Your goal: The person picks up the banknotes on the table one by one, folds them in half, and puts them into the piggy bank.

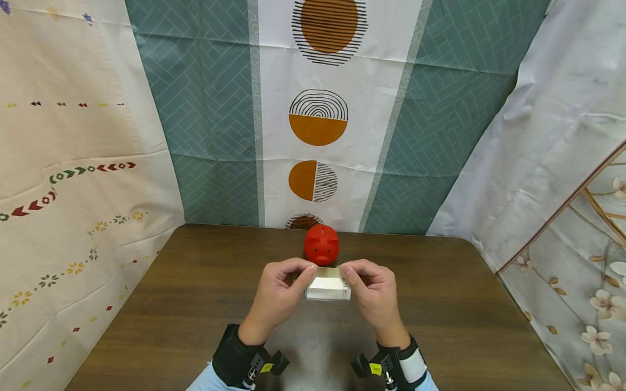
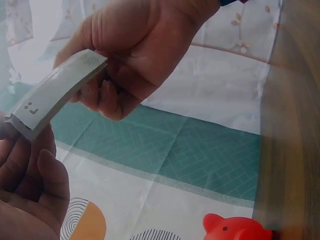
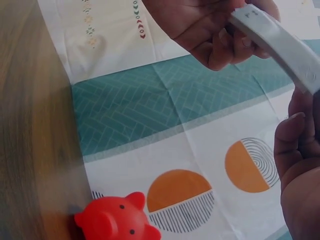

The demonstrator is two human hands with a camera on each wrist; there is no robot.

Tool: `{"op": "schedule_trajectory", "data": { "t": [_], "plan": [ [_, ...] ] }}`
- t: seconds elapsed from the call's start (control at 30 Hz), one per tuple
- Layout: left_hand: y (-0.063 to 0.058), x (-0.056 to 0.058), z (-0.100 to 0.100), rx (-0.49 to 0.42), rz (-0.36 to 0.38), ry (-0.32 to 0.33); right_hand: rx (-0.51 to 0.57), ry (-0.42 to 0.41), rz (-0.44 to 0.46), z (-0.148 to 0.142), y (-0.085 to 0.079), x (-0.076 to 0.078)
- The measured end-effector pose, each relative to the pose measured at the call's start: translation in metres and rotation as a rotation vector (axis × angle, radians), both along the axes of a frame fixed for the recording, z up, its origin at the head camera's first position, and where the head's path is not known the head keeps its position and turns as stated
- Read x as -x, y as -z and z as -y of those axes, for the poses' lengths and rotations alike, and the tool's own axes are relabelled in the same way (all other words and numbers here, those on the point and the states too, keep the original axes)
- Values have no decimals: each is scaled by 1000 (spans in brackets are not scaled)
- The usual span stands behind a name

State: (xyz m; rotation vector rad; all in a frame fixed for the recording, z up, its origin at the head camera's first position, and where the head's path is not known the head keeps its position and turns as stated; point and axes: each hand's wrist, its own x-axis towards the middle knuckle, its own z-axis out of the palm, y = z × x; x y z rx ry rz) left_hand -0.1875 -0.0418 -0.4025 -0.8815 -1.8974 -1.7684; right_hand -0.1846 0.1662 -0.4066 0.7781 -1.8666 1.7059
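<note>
Between both hands, above the table, is a small folded strip that looks like paper [image 1: 329,290], whitish with a pale gold upper band and small dark markings. My left hand [image 1: 277,296] pinches its left end between thumb and fingers. The right end is pinched the same way by my right hand [image 1: 377,298]. In the left wrist view the strip [image 2: 60,92] bows slightly and shows layered edges. A red piggy bank [image 1: 321,245] stands just beyond the strip, facing me.
The brown wooden table [image 1: 195,304] spreads out under both hands. Behind its far edge hangs a green and white patterned cloth [image 1: 210,136]. Light printed cloths hang on the left [image 1: 73,217] and right [image 1: 552,108].
</note>
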Motion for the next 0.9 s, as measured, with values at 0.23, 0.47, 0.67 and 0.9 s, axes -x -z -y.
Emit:
{"op": "schedule_trajectory", "data": {
  "t": [0.23,0.47,0.67,0.9],
  "plan": [
    [0,0,0,3,21,25,-18,-35,-10,3,0,0],
    [0,0,-2,11,32,49,-41,-41,1,6,-1,-1],
    [1,-1,-5,25,31,43,-35,-89,6,8,0,0],
    [3,0,-7,34,12,26,-53,-85,-2,9,1,1]
  ]
}}
